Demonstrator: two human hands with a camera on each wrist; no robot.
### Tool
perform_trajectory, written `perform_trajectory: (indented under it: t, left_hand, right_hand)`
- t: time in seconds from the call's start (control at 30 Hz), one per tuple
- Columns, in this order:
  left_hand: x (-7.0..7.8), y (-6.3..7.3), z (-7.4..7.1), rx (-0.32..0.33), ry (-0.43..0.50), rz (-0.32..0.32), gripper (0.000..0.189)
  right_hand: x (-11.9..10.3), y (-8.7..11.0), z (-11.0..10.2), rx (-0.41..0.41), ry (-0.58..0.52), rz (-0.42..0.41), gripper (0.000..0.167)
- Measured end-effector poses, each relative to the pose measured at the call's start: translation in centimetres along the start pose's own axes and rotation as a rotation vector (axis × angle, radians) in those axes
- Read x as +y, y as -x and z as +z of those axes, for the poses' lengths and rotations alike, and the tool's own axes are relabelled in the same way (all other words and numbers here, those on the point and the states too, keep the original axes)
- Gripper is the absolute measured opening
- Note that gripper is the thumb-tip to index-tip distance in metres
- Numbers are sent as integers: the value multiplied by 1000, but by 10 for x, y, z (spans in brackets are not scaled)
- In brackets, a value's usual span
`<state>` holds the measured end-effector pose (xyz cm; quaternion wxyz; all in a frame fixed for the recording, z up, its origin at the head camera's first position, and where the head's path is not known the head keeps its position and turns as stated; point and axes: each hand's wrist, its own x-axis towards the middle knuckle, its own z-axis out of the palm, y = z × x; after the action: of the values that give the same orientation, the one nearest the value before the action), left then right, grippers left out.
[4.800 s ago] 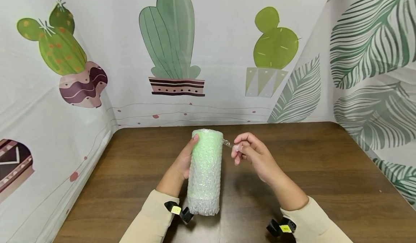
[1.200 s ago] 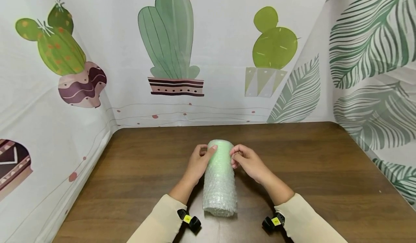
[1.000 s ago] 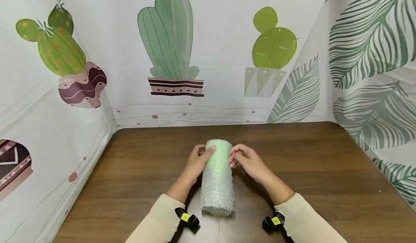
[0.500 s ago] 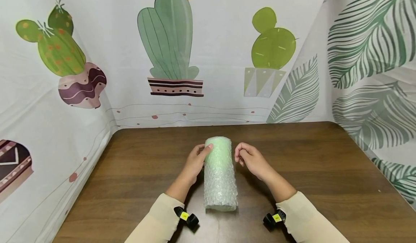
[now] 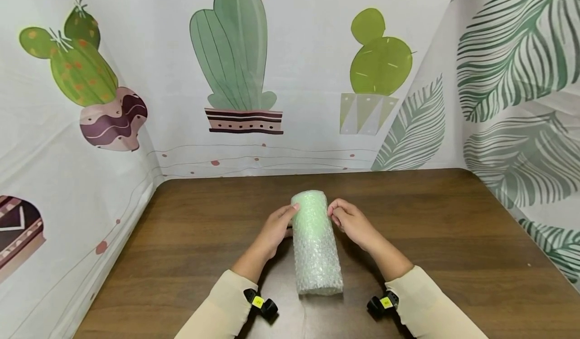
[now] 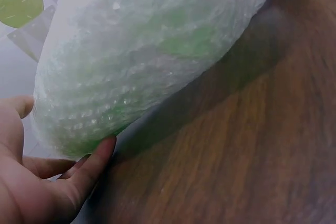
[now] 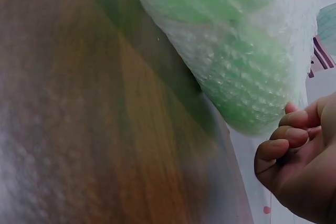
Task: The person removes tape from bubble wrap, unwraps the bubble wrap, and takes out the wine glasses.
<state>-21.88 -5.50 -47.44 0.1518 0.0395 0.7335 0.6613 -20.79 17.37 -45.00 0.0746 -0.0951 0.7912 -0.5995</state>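
Observation:
A tall cylinder in clear bubble wrap [image 5: 317,248], pale green showing through its upper part, stands tilted between the hands. My left hand [image 5: 274,230] grips its upper left side, thumb on the near face and the other fingers partly hidden behind. In the left wrist view, this hand [image 6: 47,177] has fingertips against the wrapped end. At the upper right edge is my right hand [image 5: 355,223], fingers curled and fingertips right at the wrap. The right wrist view shows that hand [image 7: 310,156] with several fingers folded in; no held thing shows between them.
The brown wooden table [image 5: 444,238] spreads out beneath and around both hands. Behind it hangs a white cloth backdrop [image 5: 308,67] with cactus and leaf prints, also along the left side. Small black wrist cameras sit on both sleeves.
Earlier, the right hand pulled a thin clear strip out from the wrap; that strip no longer shows. Lately the cylinder has turned and shifted right, and the right hand is back against its edge.

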Motion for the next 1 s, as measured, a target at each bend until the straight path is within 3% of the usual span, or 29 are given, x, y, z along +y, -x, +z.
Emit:
perform_trajectory:
  t: [0.27,0.4,0.57,0.67,0.87,1.0]
  left_hand:
    - [3,0,2,35,-94,-32,67]
    - [2,0,4,45,-95,-4,60]
    - [6,3,4,138,-16,88,47]
    - [12,5,4,201,-17,166,39]
    - [21,10,7,215,-138,302,28]
    - [24,14,9,190,-224,348,31]
  right_hand:
    - [0,1,-2,20,45,-110,15]
    - [-1,2,-2,15,58,-143,18]
    - [-1,1,0,10,101,-222,23]
    - [-2,1,2,5,130,-239,26]
    - [-8,4,8,9,187,-252,29]
    - [-13,8,17,18,259,-297,28]
